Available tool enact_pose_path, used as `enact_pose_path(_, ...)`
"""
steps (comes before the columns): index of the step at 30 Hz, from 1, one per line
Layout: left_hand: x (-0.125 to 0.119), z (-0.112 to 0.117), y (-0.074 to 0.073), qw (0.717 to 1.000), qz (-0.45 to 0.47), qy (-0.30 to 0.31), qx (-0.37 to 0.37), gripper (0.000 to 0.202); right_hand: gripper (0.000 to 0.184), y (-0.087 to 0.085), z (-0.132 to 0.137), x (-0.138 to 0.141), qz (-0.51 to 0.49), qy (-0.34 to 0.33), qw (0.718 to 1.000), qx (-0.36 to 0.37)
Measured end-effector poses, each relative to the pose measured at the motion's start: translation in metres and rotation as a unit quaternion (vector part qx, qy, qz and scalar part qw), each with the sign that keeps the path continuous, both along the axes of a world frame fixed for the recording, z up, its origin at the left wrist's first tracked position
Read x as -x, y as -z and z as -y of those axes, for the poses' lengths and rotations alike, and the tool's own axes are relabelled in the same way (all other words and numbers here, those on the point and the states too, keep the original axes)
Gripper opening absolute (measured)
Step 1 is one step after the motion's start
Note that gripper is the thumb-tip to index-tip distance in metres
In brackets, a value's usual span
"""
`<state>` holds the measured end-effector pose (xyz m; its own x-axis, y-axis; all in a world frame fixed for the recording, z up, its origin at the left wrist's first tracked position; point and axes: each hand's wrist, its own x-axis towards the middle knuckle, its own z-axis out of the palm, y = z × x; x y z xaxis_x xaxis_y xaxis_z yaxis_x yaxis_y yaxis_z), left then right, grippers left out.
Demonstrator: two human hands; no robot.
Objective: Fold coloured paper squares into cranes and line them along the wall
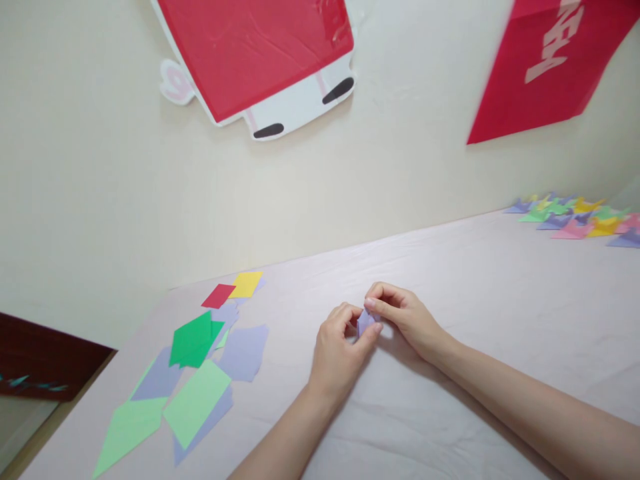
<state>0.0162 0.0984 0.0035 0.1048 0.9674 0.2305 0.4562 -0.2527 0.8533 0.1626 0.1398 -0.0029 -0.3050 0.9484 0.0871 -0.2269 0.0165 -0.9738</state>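
Note:
A small folded piece of lavender paper point(367, 321) is held just above the table, between my two hands. My left hand point(340, 339) grips its lower part, thumb in front and fingers behind. My right hand point(400, 313) pinches the top corner between thumb and index finger. Part of the paper is hidden by the fingers, so its full folded shape does not show.
Loose paper sheets in light green point(197, 403), dark green point(193, 340), lavender point(245, 352), red point(219, 296) and yellow point(247, 285) lie on the left. Several folded paper pieces point(573, 228) stand at the far right. A wall point(400, 173) borders the table point(450, 427).

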Motion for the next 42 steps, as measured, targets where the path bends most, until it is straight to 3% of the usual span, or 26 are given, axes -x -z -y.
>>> enact_pose_path(6,-0.004,0.000,0.003,0.999,0.013,-0.007,0.047,0.027,0.031,0.002,0.001,0.000,0.003,0.027,1.000,-0.008)
enact_pose_path(10,-0.002,-0.002,0.003,0.995,0.062,-0.008,0.071,0.024,0.030,-0.002,0.003,0.001,0.008,-0.019,1.000,-0.016)
enact_pose_path(20,0.003,-0.004,0.004,0.996,0.074,-0.014,0.056,0.025,0.022,0.001,0.003,0.001,0.025,0.001,0.998,-0.054)
enact_pose_path(25,0.005,-0.003,0.003,0.995,0.079,-0.009,0.051,0.016,0.020,0.002,0.001,0.000,0.036,0.020,0.998,-0.057)
enact_pose_path(34,0.010,-0.002,-0.002,0.991,0.122,-0.049,0.018,0.025,0.025,0.007,-0.002,0.002,0.047,-0.041,0.998,-0.032)
enact_pose_path(38,0.010,-0.002,-0.001,0.990,0.120,-0.059,0.039,0.029,0.030,0.007,-0.001,0.002,0.052,-0.031,0.998,-0.019)
enact_pose_path(42,0.010,-0.004,0.000,0.993,0.097,-0.057,0.034,0.019,0.031,0.007,-0.002,0.001,0.057,-0.023,0.998,-0.010)
